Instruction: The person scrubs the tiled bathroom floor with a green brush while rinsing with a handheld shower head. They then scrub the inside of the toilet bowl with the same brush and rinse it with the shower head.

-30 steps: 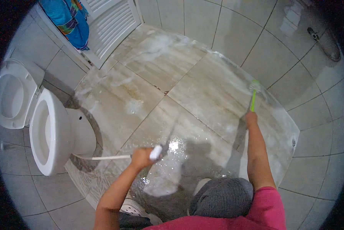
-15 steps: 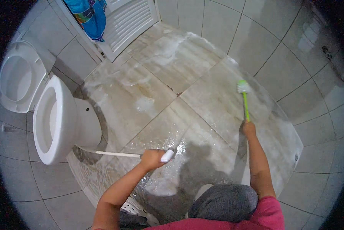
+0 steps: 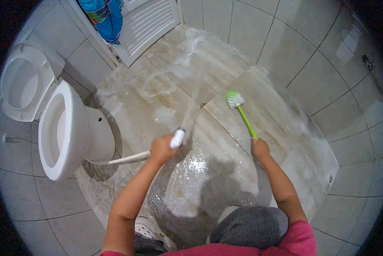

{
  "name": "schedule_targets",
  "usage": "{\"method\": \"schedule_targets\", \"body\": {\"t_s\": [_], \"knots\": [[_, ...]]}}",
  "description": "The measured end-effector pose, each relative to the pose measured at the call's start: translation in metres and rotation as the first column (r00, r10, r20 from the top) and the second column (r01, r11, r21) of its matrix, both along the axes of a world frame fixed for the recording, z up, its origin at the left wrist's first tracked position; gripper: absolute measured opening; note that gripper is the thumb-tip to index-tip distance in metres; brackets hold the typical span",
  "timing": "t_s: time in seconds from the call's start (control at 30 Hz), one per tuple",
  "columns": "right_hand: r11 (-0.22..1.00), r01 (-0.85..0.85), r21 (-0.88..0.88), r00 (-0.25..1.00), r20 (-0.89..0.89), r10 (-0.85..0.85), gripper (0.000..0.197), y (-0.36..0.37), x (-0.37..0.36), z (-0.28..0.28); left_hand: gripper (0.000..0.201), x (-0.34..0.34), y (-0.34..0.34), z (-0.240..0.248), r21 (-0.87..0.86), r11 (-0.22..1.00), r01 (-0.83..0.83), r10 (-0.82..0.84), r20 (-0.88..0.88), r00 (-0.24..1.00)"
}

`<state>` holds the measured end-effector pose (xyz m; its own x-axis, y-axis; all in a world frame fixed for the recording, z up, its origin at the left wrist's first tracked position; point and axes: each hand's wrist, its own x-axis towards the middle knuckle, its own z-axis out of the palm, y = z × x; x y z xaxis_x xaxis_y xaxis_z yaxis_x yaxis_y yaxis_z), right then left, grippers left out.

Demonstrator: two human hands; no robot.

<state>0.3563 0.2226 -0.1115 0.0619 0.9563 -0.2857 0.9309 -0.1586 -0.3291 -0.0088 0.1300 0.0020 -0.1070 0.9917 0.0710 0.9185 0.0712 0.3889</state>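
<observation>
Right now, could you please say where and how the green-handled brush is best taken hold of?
I'd grip around the near end of its slim green handle, coming from the person's side, as the right hand does: the handle slants toward the person, while the white bristle head is at the far end.

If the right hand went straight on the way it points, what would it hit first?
Probably the wet floor: the right hand points the brush forward and seemingly down at it, though depth is unclear.
</observation>
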Motion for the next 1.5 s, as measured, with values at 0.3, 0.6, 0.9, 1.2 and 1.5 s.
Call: {"method": "schedule_targets", "body": {"t_s": [0.3,0.6,0.9,1.2,1.5], "knots": [[0.984,0.171,0.047,0.985,0.003,-0.172,0.055,0.018,0.057,-0.016,0.043,0.012,-0.013,-0.002,0.018,0.994,0.11,-0.109,-0.028,0.994],[0.986,0.139,0.096,0.99,-0.01,-0.139,0.053,0.003,0.052,-0.017,0.039,-0.023,0.036,0.046,0.21,0.934,-0.288,0.262,0.145,0.954],[0.989,0.105,0.103,0.994,0.014,-0.107,0.053,-0.001,0.048,-0.014,0.041,-0.005,0.011,0.027,0.174,0.98,-0.094,0.084,0.065,0.994],[0.981,0.081,0.175,0.996,0.012,-0.084,0.049,0.061,0.034,-0.014,0.032,-0.067,0.002,0.05,0.235,0.907,-0.35,0.288,0.262,0.921],[0.947,0.254,0.197,0.948,-0.243,-0.204,0.021,0.141,-0.148,-0.003,0.035,-0.138,-0.159,0.071,-0.146,0.911,-0.386,0.398,0.06,0.915]]}}
